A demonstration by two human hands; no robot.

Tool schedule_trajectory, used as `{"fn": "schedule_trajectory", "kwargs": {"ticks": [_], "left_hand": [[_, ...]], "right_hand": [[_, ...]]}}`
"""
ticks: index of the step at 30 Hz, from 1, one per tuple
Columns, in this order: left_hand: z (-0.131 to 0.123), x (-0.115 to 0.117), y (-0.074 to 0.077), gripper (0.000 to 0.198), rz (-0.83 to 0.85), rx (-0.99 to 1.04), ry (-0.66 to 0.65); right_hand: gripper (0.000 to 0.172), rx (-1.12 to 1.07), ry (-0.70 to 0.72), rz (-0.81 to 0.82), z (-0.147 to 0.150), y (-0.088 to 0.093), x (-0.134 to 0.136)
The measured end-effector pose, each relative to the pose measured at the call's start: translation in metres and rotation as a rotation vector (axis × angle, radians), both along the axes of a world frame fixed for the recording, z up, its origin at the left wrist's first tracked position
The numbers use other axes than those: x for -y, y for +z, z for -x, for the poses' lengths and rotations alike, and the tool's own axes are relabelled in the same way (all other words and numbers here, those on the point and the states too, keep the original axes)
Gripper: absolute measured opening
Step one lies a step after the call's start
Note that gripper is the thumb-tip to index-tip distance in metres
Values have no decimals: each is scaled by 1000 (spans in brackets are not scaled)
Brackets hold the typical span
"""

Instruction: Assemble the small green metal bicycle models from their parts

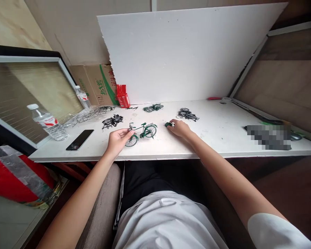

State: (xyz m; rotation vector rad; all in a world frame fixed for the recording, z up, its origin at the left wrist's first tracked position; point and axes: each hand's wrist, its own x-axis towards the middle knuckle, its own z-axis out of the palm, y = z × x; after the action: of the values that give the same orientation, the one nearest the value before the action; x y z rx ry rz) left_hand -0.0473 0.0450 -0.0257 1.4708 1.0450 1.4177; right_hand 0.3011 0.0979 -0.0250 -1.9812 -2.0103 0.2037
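Note:
My left hand [119, 139] pinches the front end of a green model bicycle [144, 131], near its handlebar and front wheel. The bicycle stands upright over the white table, its rear wheel pointing right. To the right, my right hand [180, 128] has its fingers closed around a small dark green piece [168, 124] at the tabletop. What kind of piece it is cannot be made out. Behind the hands lie another green model bicycle [153, 108], a cluster of black model bicycle parts [187, 114] and a second black cluster [112, 120].
A phone [80, 139] and a water bottle [48, 122] are at the left, with another bottle [83, 98] behind. Thin wire frames [89, 114] lie near a red box [123, 97] and a cardboard box [98, 84]. A white board [181, 55] leans at the back of the table [217, 141].

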Motion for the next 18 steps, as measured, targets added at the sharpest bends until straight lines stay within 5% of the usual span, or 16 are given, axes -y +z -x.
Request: {"fn": "schedule_trajectory", "kwargs": {"ticks": [12, 18], "left_hand": [[-5, 7, 2, 56, 32, -62, 18], [-6, 7, 1, 56, 24, -60, -8]], "right_hand": [[44, -197, 5, -25, -7, 10, 3], [50, -381, 147, -271, 5, 35, 19]]}}
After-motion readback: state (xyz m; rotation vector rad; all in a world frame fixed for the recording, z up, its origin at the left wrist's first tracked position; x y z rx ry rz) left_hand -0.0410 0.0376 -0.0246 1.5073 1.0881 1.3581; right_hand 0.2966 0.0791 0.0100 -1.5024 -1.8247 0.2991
